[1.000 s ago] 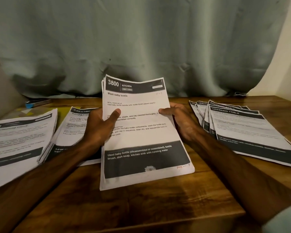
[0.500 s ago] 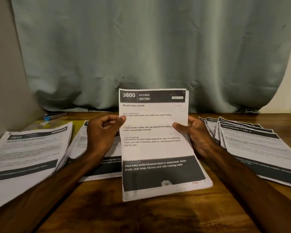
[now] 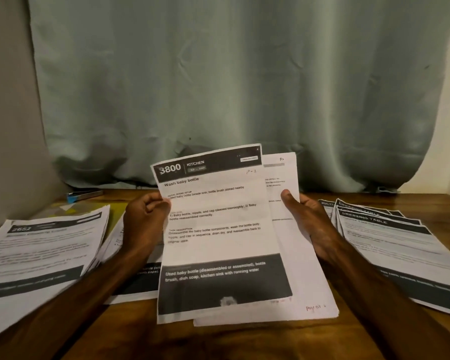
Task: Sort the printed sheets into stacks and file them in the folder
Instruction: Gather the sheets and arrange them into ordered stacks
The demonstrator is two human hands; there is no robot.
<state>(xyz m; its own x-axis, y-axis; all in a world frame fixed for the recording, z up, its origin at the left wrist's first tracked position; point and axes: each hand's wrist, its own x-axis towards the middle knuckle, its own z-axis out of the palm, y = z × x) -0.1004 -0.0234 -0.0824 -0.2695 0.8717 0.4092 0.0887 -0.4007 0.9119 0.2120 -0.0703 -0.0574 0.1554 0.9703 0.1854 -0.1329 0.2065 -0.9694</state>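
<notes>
Kitchen sheet is pinched at its left edge by our left hand, fanned off the bundle our right hand grips, thumb in front. We hold both over the table, between the left stack and the right stack.

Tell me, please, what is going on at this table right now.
A person is sorting printed sheets at a wooden table. The left hand pinches the top sheet, headed 3800 Kitchen, fanned apart from the bundle that the right hand holds. A left stack and a right stack lie flat beside them.
</notes>
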